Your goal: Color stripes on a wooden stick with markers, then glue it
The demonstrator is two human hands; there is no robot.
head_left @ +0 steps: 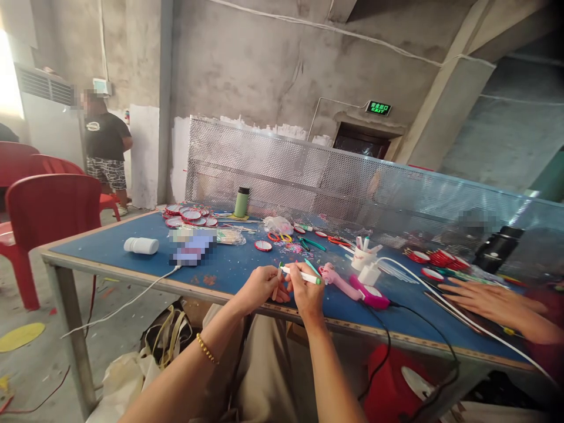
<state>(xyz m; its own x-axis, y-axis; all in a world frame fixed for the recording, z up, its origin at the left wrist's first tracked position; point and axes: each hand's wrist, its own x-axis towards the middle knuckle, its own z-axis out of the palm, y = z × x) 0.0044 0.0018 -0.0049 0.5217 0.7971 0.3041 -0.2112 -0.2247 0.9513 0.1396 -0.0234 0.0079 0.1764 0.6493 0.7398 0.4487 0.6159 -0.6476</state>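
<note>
Both hands meet over the near edge of the blue table. My right hand (307,294) is closed round a white marker with green ends (304,274), its tip pointing left. My left hand (263,285) is pinched closed on a small, thin, pale strip (278,283), mostly covered by the fingers, so its kind is unclear. The marker's tip is close to the top of that strip; whether they touch I cannot tell. Just right of my right hand lies a pink and magenta corded tool (369,292). Beyond the hands are small pink and white bits (297,248).
Pliers with teal handles (314,244), a white cup of pens (363,256), a white bottle (141,245), a green flask (242,202) and red-rimmed discs (191,215) occupy the table. Another person's hands (480,299) rest at the right. White and black cables cross the table's edge.
</note>
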